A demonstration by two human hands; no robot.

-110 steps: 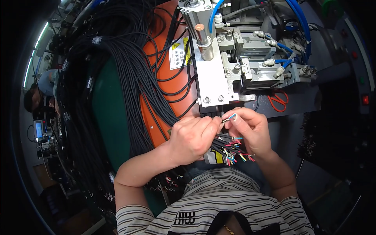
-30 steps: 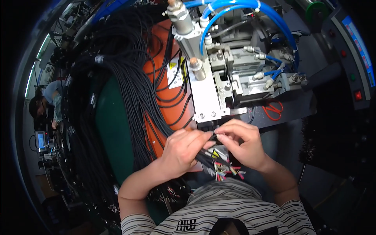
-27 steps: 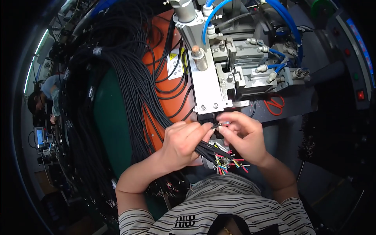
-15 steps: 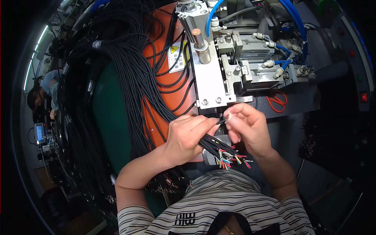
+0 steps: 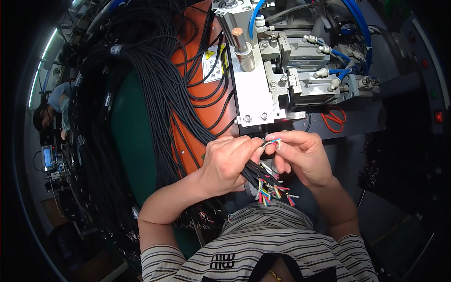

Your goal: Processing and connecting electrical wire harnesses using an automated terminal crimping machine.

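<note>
My left hand (image 5: 225, 160) is closed round a bundle of black cables (image 5: 256, 171), with one cable end pinched forward between thumb and forefinger. Thin coloured wires (image 5: 275, 141), blue and whitish among them, stick out of that end. My right hand (image 5: 303, 157) pinches these wires between thumb and forefinger, its other fingers curled. Below my hands the other cable ends hang with fanned-out wires (image 5: 268, 191) in red, yellow, blue, green and white. Just beyond my fingers stands a metal machine (image 5: 256, 101) with a flat silver plate.
Long black cables (image 5: 159, 84) drape over an orange board (image 5: 188, 150) and a green surface (image 5: 131, 122) at the left. Blue air hoses (image 5: 366, 37) run to pneumatic cylinders (image 5: 310, 87). Red-handled scissors (image 5: 334, 120) lie right of the machine. A person (image 5: 56, 105) sits far left.
My right fingers have shifted slightly right and down, and the coloured wires at the pinched cable end now show. The hanging cable ends have swung a little to the left.
</note>
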